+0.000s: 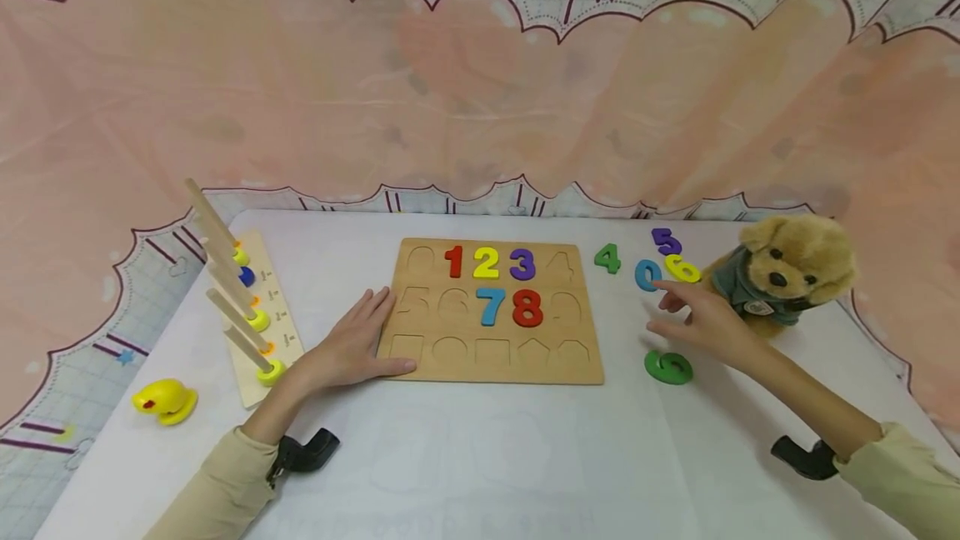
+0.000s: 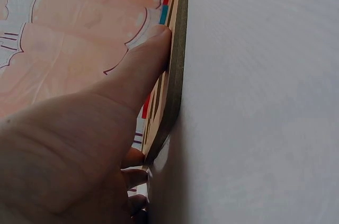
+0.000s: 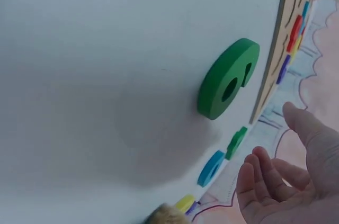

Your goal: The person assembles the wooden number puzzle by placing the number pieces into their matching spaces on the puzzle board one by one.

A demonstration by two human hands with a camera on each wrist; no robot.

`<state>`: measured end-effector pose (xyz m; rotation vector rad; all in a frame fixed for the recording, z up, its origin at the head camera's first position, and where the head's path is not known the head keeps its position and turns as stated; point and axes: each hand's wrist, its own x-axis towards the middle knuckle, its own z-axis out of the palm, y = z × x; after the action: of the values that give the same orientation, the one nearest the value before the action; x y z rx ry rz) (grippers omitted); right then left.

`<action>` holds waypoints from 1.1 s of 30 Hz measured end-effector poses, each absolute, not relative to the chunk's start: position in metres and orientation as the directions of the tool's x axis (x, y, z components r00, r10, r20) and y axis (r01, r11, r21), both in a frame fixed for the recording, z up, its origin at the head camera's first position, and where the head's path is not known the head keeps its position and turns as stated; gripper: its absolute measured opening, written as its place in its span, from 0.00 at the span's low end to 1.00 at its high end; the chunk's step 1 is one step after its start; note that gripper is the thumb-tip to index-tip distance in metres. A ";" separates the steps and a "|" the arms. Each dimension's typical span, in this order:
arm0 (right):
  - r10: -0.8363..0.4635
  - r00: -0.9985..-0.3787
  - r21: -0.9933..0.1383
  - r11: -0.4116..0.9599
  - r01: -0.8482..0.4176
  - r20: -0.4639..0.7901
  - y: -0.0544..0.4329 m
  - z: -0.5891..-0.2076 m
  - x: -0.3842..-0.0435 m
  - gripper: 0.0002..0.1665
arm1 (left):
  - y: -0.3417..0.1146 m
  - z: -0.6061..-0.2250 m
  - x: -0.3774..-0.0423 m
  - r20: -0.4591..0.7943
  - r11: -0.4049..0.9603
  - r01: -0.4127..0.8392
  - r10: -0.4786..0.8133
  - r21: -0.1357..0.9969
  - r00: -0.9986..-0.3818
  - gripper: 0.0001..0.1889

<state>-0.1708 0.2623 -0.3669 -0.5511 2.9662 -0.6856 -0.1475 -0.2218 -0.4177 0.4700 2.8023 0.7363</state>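
My left hand (image 1: 351, 347) rests at the left edge of a wooden number puzzle board (image 1: 489, 374), fingers extended along the side and thumb on its near corner. Red 1, yellow 2, purple 3, blue 7 and red 8 (image 1: 527, 308) sit in the board. My right hand (image 1: 703, 325) hovers by the blue 0 (image 1: 640, 276), index fingertip overlapping it in the head view. In the right wrist view its fingers are loosely bent and hold nothing. Around it lie a green 4 (image 1: 608, 261), a purple 5 (image 1: 661, 236), a yellow 6 (image 1: 684, 273) and a green 9 (image 3: 211, 94).
A plush bear (image 1: 813, 257) in a grey-green top sits at the right, behind my right hand. To the left stand a wooden peg stand (image 1: 251, 394) with coloured rings and a yellow toy duck (image 1: 163, 398). A patterned curtain (image 1: 480, 107) hangs behind the white table (image 1: 510, 473).
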 end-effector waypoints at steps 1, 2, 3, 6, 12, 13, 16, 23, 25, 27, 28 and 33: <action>-0.355 -0.935 -0.436 0.837 -0.331 0.029 0.264 -0.367 -0.169 0.37 | -0.222 -0.418 -0.147 -0.116 0.824 0.252 0.355 0.508 -0.928 0.58; -0.359 -0.933 -0.438 0.836 -0.331 0.020 0.266 -0.367 -0.168 0.38 | -0.222 -0.417 -0.147 -0.115 0.823 0.252 0.356 0.509 -0.928 0.58; -0.361 -0.933 -0.441 0.836 -0.327 0.009 0.268 -0.367 -0.166 0.38 | -0.221 -0.417 -0.147 -0.115 0.822 0.253 0.356 0.510 -0.927 0.58; -0.368 -0.930 -0.448 0.836 -0.317 -0.028 0.273 -0.369 -0.159 0.38 | -0.221 -0.416 -0.148 -0.115 0.822 0.255 0.359 0.510 -0.926 0.58; -0.382 -0.923 -0.445 0.836 -0.321 -0.051 0.278 -0.376 -0.142 0.40 | -0.222 -0.414 -0.148 -0.117 0.825 0.256 0.359 0.504 -0.926 0.58; -0.383 -0.922 -0.450 0.834 -0.321 -0.052 0.278 -0.378 -0.139 0.40 | -0.222 -0.414 -0.148 -0.117 0.825 0.255 0.358 0.504 -0.926 0.58; -0.388 -0.920 -0.466 0.825 -0.320 -0.055 0.279 -0.381 -0.132 0.41 | -0.222 -0.413 -0.148 -0.119 0.825 0.252 0.357 0.506 -0.927 0.59; -0.372 -0.926 -0.463 0.834 -0.301 -0.068 0.283 -0.386 -0.125 0.39 | -0.222 -0.413 -0.147 -0.123 0.826 0.247 0.353 0.506 -0.928 0.58; -0.368 -0.926 -0.470 0.834 -0.291 -0.080 0.284 -0.387 -0.124 0.39 | -0.221 -0.413 -0.146 -0.123 0.826 0.248 0.353 0.507 -0.927 0.58; -0.369 -0.925 -0.481 0.828 -0.286 -0.085 0.285 -0.388 -0.123 0.38 | -0.221 -0.413 -0.146 -0.123 0.823 0.248 0.355 0.510 -0.927 0.58; -0.372 -0.924 -0.486 0.825 -0.288 -0.085 0.285 -0.388 -0.123 0.37 | -0.221 -0.413 -0.146 -0.123 0.823 0.247 0.355 0.512 -0.927 0.58; -0.390 -0.918 -0.499 0.812 -0.304 -0.076 0.288 -0.391 -0.122 0.34 | -0.220 -0.414 -0.145 -0.122 0.818 0.251 0.360 0.517 -0.925 0.58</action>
<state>-0.1216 0.2877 -0.3911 -0.5449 2.8226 -0.7330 -0.1454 -0.2201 -0.4143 0.4745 2.7880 0.7497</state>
